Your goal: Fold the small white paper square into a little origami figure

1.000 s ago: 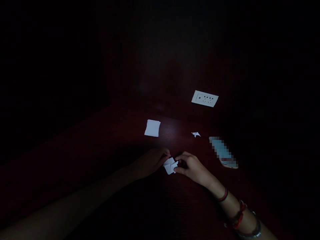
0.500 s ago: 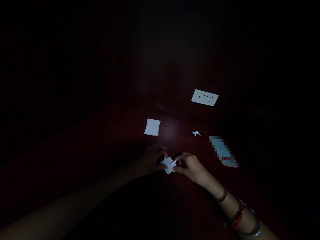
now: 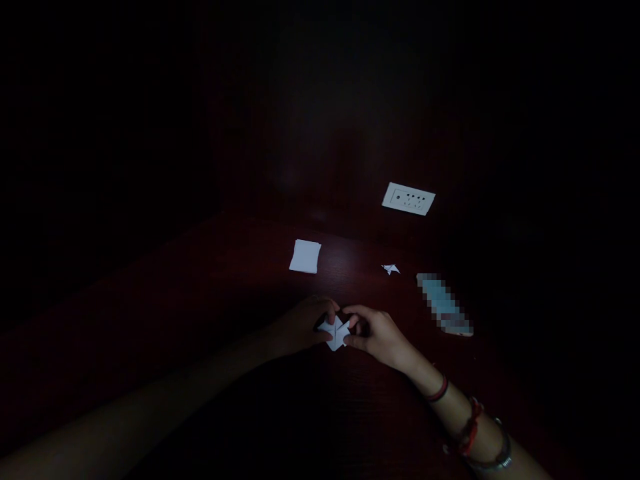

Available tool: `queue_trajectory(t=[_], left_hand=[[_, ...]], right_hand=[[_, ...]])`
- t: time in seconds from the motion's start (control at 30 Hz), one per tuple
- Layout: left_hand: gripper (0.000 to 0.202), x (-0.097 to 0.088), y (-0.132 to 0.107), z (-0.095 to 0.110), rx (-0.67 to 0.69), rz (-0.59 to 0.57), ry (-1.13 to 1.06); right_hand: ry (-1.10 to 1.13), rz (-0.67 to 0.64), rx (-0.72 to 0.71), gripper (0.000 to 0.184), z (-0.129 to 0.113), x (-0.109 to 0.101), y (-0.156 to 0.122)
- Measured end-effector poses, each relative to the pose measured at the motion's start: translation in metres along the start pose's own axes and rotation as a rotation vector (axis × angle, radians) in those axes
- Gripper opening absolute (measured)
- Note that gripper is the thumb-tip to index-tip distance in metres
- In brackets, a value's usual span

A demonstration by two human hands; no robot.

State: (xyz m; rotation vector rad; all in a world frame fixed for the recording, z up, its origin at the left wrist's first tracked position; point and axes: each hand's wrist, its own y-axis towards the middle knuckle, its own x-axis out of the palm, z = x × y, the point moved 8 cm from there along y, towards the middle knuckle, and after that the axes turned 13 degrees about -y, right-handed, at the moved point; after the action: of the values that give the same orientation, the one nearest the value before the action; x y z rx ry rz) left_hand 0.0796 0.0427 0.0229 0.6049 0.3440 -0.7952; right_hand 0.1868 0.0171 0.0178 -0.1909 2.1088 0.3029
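Note:
A small white folded paper (image 3: 336, 335) with pointed flaps and a centre crease is between my two hands, low over the dark red tabletop. My left hand (image 3: 306, 325) pinches its left side with thumb and finger. On the opposite side my right hand (image 3: 376, 333) grips the right flap, thumb in front and fingers curled behind. Bracelets circle my right wrist and forearm. Farther back lies a stack of square white paper sheets (image 3: 305, 257). To the right of the stack rests a small folded paper figure (image 3: 391, 269) with pointed ends.
A phone (image 3: 444, 305) with a blurred-out screen lies on the tabletop (image 3: 250, 253) to the right. A white power socket panel (image 3: 409, 199) is set in the dark upright panel behind. Deep shadow covers both sides of the view.
My left fingers have shifted from the paper's left edge toward its upper middle. My right forefinger now reaches along the paper's far edge, nearly meeting the left fingers. The view has moved slightly.

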Motion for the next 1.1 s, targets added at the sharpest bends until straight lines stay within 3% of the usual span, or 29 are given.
queue_trajectory(t=[0.23,0.43,0.57,0.63,0.73,0.83,1.1], left_hand=[[0.051,-0.010,-0.001,-0.012,-0.092,0.056,0.121],[0.031,-0.009,-0.004,-0.021,-0.127,0.022,0.156],[0.026,-0.009,-0.006,-0.020,-0.139,0.016,0.159],[0.033,-0.011,-0.005,-0.018,-0.125,0.034,0.175],[0.041,-0.015,-0.005,-0.020,-0.167,0.070,0.244],[0.034,-0.014,-0.006,-0.025,-0.253,0.069,0.288],[0.027,-0.010,-0.009,-0.019,-0.291,0.062,0.251]], right_hand=[[0.221,0.084,0.028,0.047,-0.007,0.006,-0.002],[0.286,0.163,0.045,0.041,-0.002,-0.001,-0.002],[0.269,0.080,0.046,0.051,0.004,0.004,-0.002],[0.205,0.043,0.024,0.055,0.001,0.006,-0.002],[0.071,0.073,0.011,0.036,-0.006,0.000,-0.003],[-0.036,0.131,-0.010,0.013,-0.015,-0.006,-0.003],[-0.076,0.054,-0.054,0.007,-0.017,0.000,-0.003]])
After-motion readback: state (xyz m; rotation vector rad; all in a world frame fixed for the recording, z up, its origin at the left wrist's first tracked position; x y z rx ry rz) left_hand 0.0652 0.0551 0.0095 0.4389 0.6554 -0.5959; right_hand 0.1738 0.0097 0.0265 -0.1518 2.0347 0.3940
